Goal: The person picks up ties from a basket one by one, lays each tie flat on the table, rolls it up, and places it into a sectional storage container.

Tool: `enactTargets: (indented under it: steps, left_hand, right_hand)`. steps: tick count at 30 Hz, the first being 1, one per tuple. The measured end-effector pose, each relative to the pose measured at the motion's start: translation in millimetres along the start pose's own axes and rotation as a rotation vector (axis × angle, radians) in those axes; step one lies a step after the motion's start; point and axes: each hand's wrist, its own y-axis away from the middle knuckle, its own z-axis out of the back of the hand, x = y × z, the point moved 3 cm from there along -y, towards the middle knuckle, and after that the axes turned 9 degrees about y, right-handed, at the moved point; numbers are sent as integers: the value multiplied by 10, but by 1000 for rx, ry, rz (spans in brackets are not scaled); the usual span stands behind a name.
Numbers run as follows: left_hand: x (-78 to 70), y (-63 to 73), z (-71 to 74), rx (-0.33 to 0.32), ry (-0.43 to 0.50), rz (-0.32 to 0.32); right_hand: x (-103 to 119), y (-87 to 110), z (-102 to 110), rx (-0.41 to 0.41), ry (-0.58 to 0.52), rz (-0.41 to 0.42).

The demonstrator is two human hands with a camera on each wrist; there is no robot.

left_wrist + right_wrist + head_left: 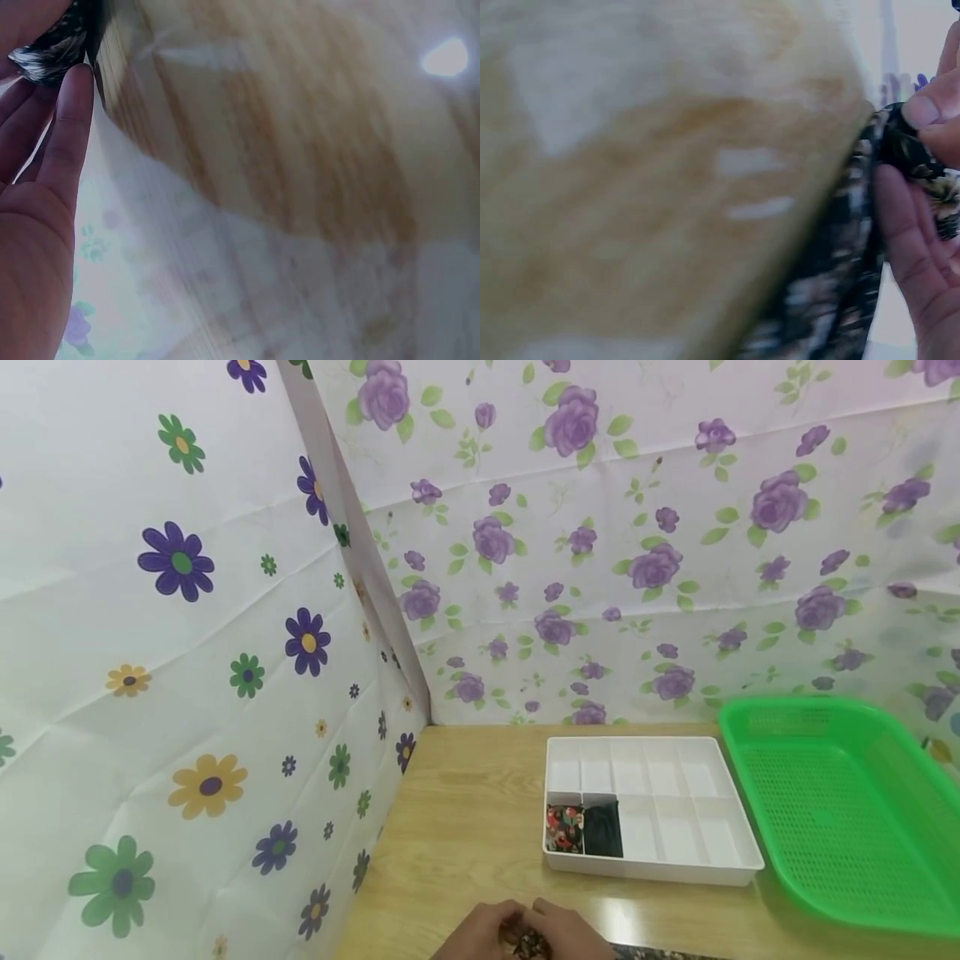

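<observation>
At the bottom edge of the head view, my left hand [480,933] and right hand [572,933] are close together. Between them they hold a bunched, dark floral cloth [531,943]. In the left wrist view, the left fingers [73,120] pinch the cloth [54,56] from below. Seen from the right wrist, the right hand [911,247] grips a gathered part of the cloth, while a long dark length [817,300] hangs down along the table edge. The lower parts of both hands are cut off in the head view.
A white divided tray [652,872] stands on the wooden table [465,810]. Two front-left compartments hold a red-patterned folded cloth [564,828] and a dark folded cloth [602,828]. To its right is a green basket [817,814]. Flowered sheets [525,610] hang behind and at left.
</observation>
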Motion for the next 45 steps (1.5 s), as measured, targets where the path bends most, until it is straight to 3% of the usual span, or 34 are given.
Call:
enactTargets:
  steps: [3,5,11,13,17,21,23,28,32,34,38,41,45]
  left_hand:
    - [-4,-4,-2,-4,-25,-19]
    - [-13,-11,0,-2,-23,-7]
    - [-45,-24,29,-4,-27,24]
    - [-47,-22,34,-3,-28,24]
    - [-35,-23,21,2,1,28]
    - [-37,-26,-10,24,21,20]
    - [-57,-34,-16,22,-4,19]
    - [-117,-74,-11,-4,-119,35]
    - [-104,-83,-30,-6,-111,78]
    - [-77,-73,-50,-7,-66,84]
    - [-27,-47,-107,4,40,45]
    - [-28,-49,-126,3,38,2]
    - [-46,-69,-118,-10,-8,-6]
  right_hand:
    - [-30,25,0,-46,-24,77]
    - [-39,20,-1,-46,20,108]
    - [5,-75,-8,70,222,60]
    - [17,-73,-6,72,175,26]
    - [-57,-10,-11,15,-42,-34]
    - [-199,57,-48,-54,-150,9]
    - [-235,69,-55,-71,-73,61]
    - [-193,46,-22,-69,265,157]
    - [-115,11,-20,-23,370,159]
    - [-90,11,-19,-14,341,144]
    - [-184,79,-38,-60,140,85]
    - [-350,127,-88,-91,-28,51]
    - [-543,80,-232,-88,-11,64]
